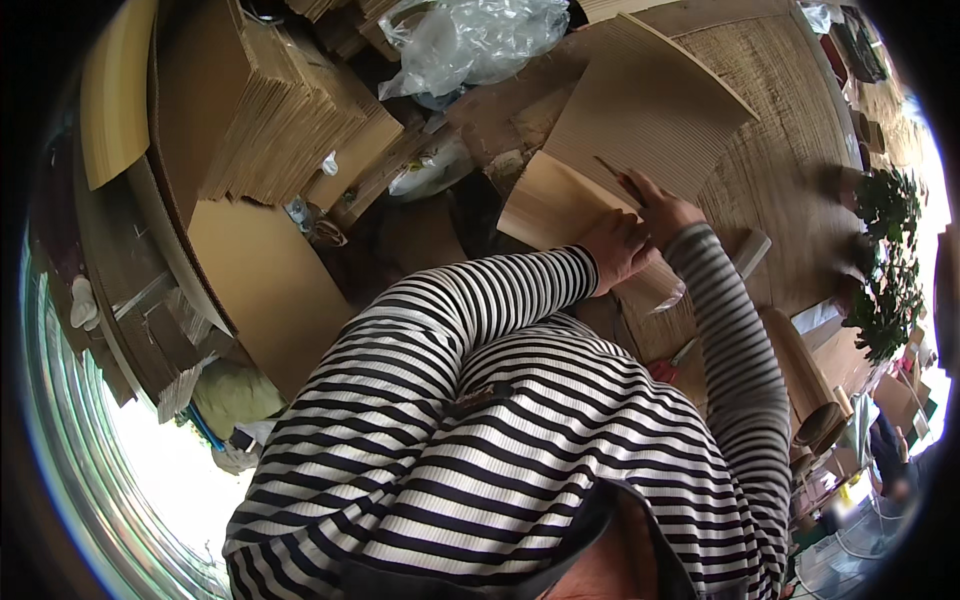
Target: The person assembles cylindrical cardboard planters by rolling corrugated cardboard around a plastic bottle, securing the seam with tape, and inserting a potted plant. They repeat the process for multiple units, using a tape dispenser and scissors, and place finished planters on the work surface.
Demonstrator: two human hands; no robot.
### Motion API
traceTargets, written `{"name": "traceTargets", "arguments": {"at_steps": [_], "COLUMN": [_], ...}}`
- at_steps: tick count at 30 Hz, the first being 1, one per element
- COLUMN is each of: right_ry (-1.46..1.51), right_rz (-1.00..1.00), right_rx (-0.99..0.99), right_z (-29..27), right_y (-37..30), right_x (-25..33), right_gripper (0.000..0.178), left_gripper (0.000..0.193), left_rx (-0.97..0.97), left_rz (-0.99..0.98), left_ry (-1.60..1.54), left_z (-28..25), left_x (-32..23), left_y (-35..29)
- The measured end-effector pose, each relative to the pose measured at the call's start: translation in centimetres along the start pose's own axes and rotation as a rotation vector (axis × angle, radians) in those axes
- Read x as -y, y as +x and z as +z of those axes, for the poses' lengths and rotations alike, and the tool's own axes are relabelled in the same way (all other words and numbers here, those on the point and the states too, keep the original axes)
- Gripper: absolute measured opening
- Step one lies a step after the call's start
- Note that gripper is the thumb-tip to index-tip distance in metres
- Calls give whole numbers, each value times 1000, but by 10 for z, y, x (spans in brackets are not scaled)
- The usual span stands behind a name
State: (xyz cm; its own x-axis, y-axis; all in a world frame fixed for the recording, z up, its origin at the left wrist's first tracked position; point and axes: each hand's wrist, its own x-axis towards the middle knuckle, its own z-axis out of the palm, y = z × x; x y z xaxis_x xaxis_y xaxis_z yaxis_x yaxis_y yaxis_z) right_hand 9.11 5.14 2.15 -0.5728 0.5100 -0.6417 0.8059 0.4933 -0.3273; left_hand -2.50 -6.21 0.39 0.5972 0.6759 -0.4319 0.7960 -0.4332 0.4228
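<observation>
My right hand (pixel 668 210) is closed around a slim, pointed tool (pixel 617 176), perhaps a knife; its exact kind is unclear. The tip points away and to the left, above the cardboard. Right beside it, my left hand (pixel 615 250) has its fingers curled at a smooth tan cardboard piece (pixel 552 203) and grips it. Part of this piece is hidden under my hands. Beyond it lies a ribbed corrugated cardboard sheet (pixel 655 105), slightly curved, on the wooden table (pixel 775 110).
Stacked folded cardboard (pixel 290 120) stands at the left, with a large flat panel (pixel 255 270) near it. Clear plastic wrap (pixel 475 45) is bunched at the far side. A green plant (pixel 888 255) stands to the right. Scissors (pixel 672 364) with red handles lie near my body.
</observation>
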Motion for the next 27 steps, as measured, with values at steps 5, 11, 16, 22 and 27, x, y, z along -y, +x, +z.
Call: {"name": "traceTargets", "arguments": {"at_steps": [5,11,16,22,27], "right_ry": [-219,-319,-326,-445,-565], "right_rz": [-4,-146,-181,-153,-104], "right_rx": [339,223,228,321,270], "right_z": [-23,-11,-11,-25,0], "right_y": [54,71,71,16,-32], "right_x": [67,82,70,11,-56], "right_gripper": [65,73,69,57,64], "left_gripper": [85,89,79,87,100], "left_rx": [-346,21,-5,-11,-156], "left_rz": [12,9,18,-26,-11], "left_ry": [69,78,5,24,124], "left_z": [65,38,41,26,28], "left_x": [2,-1,1,5,0], "left_y": [14,10,8,8,-1]}}
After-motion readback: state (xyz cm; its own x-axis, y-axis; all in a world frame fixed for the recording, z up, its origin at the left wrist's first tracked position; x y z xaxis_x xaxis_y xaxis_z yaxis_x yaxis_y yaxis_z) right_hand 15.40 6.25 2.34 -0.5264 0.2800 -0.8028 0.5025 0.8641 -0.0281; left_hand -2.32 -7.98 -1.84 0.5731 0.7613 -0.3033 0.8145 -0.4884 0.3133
